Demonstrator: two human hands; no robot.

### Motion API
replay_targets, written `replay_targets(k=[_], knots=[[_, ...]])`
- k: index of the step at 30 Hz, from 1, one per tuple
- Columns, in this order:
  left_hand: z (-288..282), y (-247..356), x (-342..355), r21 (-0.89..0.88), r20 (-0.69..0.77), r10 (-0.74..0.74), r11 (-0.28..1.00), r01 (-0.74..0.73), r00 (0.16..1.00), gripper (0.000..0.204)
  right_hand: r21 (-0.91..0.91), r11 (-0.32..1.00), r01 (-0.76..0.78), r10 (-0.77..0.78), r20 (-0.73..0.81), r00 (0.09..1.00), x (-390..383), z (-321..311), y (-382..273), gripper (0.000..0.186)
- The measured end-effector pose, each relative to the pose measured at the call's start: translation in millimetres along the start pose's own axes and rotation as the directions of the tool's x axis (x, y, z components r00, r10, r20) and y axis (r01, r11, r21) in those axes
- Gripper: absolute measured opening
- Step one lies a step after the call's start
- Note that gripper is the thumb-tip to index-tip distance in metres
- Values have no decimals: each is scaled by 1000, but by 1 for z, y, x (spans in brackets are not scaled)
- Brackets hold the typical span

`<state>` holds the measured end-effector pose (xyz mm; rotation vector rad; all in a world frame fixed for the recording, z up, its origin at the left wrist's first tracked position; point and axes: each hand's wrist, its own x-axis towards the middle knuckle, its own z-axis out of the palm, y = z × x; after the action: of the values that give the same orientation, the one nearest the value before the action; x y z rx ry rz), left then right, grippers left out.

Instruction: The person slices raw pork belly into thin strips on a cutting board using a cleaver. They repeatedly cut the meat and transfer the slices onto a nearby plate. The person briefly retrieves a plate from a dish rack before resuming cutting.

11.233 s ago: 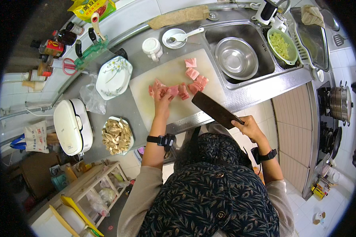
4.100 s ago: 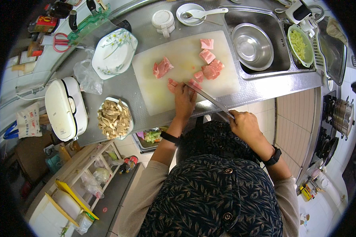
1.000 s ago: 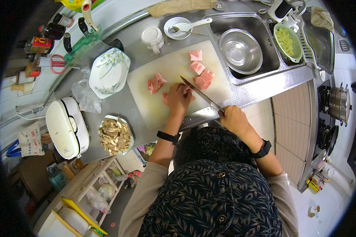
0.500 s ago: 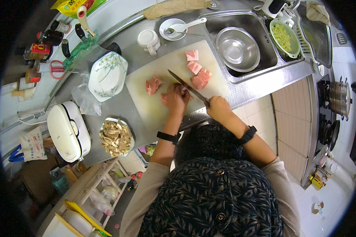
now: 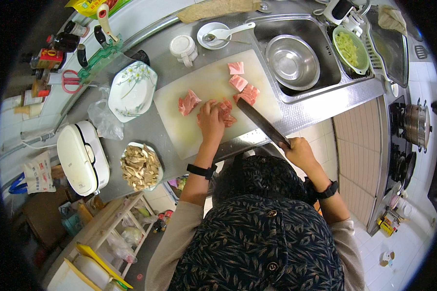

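On a white cutting board [image 5: 179, 140] lie several pieces of pink raw meat. My left hand [image 5: 211, 123] has its fingers bent over a piece of raw meat [image 5: 225, 114] near the board's middle, holding it against the surface. My right hand [image 5: 299, 154] is closed round the handle of a long-bladed kitchen knife [image 5: 263, 121], off the board's near right edge. The blade points up and left, its tip beside a sliced pile of meat [image 5: 248, 93]. Two paler pieces [image 5: 237, 82] sit farther back, and another chunk [image 5: 189, 103] rests left of my left hand.
Right of the board, a steel bowl [image 5: 292, 62] stands in the sink [image 5: 330, 80], beside a green basket [image 5: 349, 51] of chopped vegetable. Leftward are a floral dish [image 5: 131, 94], a plate of mushrooms [image 5: 141, 167] and a white appliance [image 5: 82, 160]. Behind stand a lidded mug [image 5: 183, 47] and a knife rack [image 5: 99, 60].
The knife has moved right and toward me, away from my left hand, its tip now at the right-hand pile. My left hand has shifted slightly left, showing the meat beside its fingers.
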<state>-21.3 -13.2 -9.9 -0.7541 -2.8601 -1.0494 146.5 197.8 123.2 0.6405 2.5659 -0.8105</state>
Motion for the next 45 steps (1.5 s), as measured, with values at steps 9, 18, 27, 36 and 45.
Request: replay_targets(k=[9, 18, 27, 36, 45], knots=[[-16, 16, -46, 73, 28, -101, 992, 99, 995, 97, 229, 973, 38, -45, 26, 999, 37, 30, -1, 38], [16, 13, -37, -57, -131, -31, 998, 24, 991, 83, 500, 781, -375, 29, 571, 821, 83, 28, 16, 43], [13, 24, -34, -101, -196, -18, 995, -2, 980, 80, 471, 825, -314, -81, 646, 759, 89, 66, 4, 41], [-52, 36, -1, -21, -416, 92, 994, -111, 905, 74, 569, 750, -337, -198, 679, 707, 87, 6, -66, 32], [-163, -73, 86, 42, -495, 127, 992, -123, 860, 54, 679, 698, -230, -324, 585, 744, 137, 11, -228, 29]])
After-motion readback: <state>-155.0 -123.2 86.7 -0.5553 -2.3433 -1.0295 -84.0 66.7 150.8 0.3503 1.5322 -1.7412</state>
